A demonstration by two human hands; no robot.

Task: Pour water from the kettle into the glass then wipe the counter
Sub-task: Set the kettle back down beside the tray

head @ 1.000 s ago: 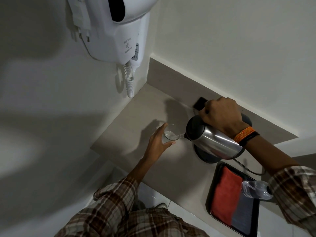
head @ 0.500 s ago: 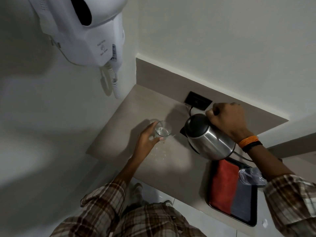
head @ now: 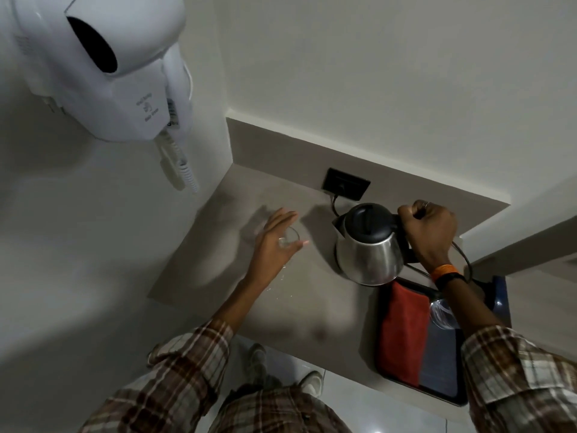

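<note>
A small clear glass (head: 290, 238) stands on the beige counter (head: 218, 251), with a little water in it. My left hand (head: 273, 245) curves around the glass from the near left, thumb on its right side. The steel kettle (head: 370, 254) with a black lid stands upright to the right of the glass, spout toward it. My right hand (head: 429, 232) is closed on the kettle's black handle. Spilled water drops (head: 281, 290) glisten on the counter just in front of the glass. A red cloth (head: 402, 332) lies folded in the black tray (head: 415, 390).
A blue-grey cloth (head: 438, 360) and a clear upturned glass (head: 441, 312) share the tray at the counter's right front. A black socket plate (head: 346, 184) with the kettle's cord sits at the back wall. A white wall hair dryer (head: 103, 70) hangs overhead at left.
The kettle went from tilted and pouring into the glass to upright, moving right and away. The glass came down onto the counter in my left hand. Drops now lie on the counter.
</note>
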